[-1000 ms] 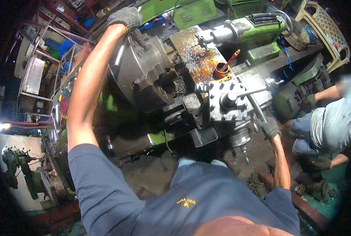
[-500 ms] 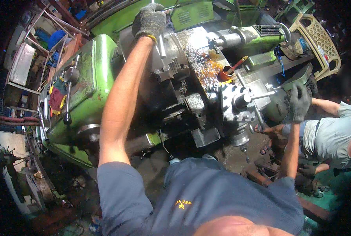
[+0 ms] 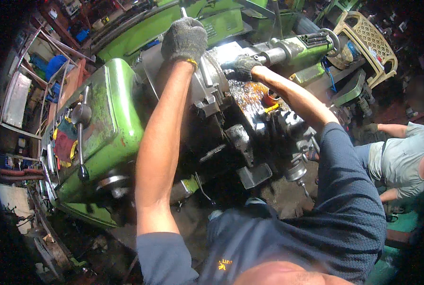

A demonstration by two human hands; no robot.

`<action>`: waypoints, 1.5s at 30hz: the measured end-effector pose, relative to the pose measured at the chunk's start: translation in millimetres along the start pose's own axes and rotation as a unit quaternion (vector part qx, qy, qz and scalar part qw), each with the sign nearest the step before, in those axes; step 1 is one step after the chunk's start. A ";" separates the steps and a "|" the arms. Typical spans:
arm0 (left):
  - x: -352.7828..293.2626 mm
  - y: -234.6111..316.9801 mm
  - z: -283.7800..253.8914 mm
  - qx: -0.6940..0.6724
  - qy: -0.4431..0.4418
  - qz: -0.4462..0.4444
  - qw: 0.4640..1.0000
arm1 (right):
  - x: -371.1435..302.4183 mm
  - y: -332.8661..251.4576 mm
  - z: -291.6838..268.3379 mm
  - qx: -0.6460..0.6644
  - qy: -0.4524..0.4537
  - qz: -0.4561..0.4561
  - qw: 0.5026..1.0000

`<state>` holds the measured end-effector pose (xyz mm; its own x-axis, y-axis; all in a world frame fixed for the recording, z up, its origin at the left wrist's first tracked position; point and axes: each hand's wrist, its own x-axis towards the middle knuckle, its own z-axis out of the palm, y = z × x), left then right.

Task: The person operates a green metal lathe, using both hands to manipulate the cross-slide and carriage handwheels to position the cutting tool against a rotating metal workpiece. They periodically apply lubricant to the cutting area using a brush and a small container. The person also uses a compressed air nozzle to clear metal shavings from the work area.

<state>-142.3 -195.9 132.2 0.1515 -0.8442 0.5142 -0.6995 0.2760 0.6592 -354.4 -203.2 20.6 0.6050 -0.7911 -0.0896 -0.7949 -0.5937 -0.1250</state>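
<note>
My left hand, in a grey knit glove, is closed round the bar of a chuck key. One bar end sticks up above my fist; the other slants down beside the lathe chuck. A stepped chuck jaw shows below it. My right hand, also gloved, reaches across to the chuck's face with its fingers curled; what they hold there is too small and bright to make out. Below that hand, an orange-brown pot stands by the wet, chip-covered lathe bed.
The green headstock with its lever is at left. Under my right arm is the tool post. The tailstock stands far right, near a beige plastic chair. A person in a light shirt is at right.
My right hand has swung from the right side, where it was raised over the carriage, left to the chuck. My left hand stays on the chuck key, and the view has shifted slightly.
</note>
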 end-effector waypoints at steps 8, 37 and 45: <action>3.4 4.3 9.5 -0.087 0.000 0.111 0.990 | 16.4 83.5 52.3 -0.001 0.006 -0.107 0.994; 4.5 -3.4 5.8 -0.171 -0.058 0.026 0.983 | -46.5 38.6 -5.2 0.083 0.153 0.074 0.982; 14.9 -10.0 0.9 -0.196 -0.085 0.019 0.977 | -268.7 70.9 -44.1 0.144 0.373 0.337 0.852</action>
<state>-133.7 -211.7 132.8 -0.0109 -0.8853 0.4648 -0.3765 0.4343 0.8183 -575.4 -39.2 79.3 -0.2675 -0.8753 0.4028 -0.8410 0.0080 -0.5410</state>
